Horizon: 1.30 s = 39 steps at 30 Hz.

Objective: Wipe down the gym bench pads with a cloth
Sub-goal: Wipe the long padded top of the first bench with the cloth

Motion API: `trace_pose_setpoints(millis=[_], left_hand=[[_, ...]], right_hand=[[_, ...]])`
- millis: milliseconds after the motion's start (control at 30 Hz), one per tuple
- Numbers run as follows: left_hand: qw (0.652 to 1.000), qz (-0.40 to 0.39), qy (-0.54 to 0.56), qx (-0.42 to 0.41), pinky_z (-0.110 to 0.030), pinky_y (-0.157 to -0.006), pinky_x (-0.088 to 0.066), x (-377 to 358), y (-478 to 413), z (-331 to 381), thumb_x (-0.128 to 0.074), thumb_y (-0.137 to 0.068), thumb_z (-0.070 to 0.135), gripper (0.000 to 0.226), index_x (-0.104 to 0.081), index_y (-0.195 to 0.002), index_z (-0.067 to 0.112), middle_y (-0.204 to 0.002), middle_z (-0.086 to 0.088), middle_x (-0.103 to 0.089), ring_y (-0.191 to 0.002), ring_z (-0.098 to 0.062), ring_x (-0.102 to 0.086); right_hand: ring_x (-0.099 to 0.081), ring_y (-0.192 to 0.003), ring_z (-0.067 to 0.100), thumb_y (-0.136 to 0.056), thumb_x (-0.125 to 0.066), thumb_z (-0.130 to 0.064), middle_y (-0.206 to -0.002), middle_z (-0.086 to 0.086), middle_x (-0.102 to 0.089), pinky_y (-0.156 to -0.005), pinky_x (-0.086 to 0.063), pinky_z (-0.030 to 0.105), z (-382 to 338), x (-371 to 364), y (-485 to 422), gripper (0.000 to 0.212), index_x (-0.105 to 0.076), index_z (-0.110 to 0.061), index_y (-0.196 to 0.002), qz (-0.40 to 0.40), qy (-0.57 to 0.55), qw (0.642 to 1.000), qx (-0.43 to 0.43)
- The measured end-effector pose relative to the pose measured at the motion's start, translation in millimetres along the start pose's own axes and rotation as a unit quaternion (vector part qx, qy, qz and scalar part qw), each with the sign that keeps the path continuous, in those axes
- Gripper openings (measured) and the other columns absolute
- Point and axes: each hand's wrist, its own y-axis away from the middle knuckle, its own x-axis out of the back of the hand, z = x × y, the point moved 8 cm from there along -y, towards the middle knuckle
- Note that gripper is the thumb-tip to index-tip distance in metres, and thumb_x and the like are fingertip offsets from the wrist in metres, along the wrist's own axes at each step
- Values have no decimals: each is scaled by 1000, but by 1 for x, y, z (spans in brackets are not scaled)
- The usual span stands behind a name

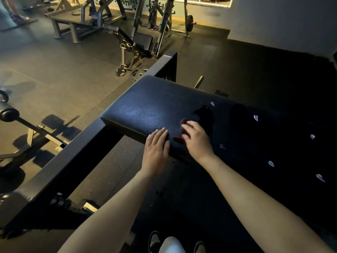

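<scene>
Dim gym floor [54, 70] lay beyond the black pad [145, 106]; my right grip [196, 141] clutched the cloth [177, 139] at its near edge, left grip [156, 148] released, flat, just beside.

Pad [145, 110] under your left hand [156, 148]: black leather-like cover, fine pebbled grain, soft sheen where light falls.
Under your right hand [196, 141]: cloth [179, 140], dark reddish, matt; weave too dim to tell.
Right of your right hand: smears [256, 117] on the pad, pale and glossy.
Left of your left hand: frame beam [76, 156], metal, matt black paint.
Below your wrists: floor [113, 172], matt, rubber-like, speckled.
Beyond your fingertips: peg [198, 81], polished bright metal.
</scene>
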Motion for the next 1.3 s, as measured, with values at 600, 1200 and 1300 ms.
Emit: trace_pose_setpoints(millis=[600,1200,1300], left_hand=[[1000,-24,-15,-10,-35,-121,-16,-9,-15,23,-40,-105,37,46,-52,-145,20,-153,4,-46,-142,-18,-31],[987,-15,-100,127,-37,-118,-16,-41,-53,67,-34,-106,39,46,-44,-149,27,-157,8,-40,-145,-17,-25],[984,-7,-86,156,-38,-118,-15,-44,-62,73,-30,-106,38,47,-43,-150,27,-157,8,-39,-145,-16,-23]], right_hand=[[-43,-136,26,-94,-61,-9,-144,10,-49,-113,-38,38,43,40,13,42,-57,-7,-136,73,65,989,-107],[-45,-135,30,-95,-59,-11,-144,13,-50,-113,-36,40,52,19,-39,41,-57,-5,-136,-55,-3,997,50],[-44,-136,26,-98,-54,-14,-144,10,-51,-115,-35,39,45,10,-44,40,-57,-7,-137,-106,-38,985,128]])
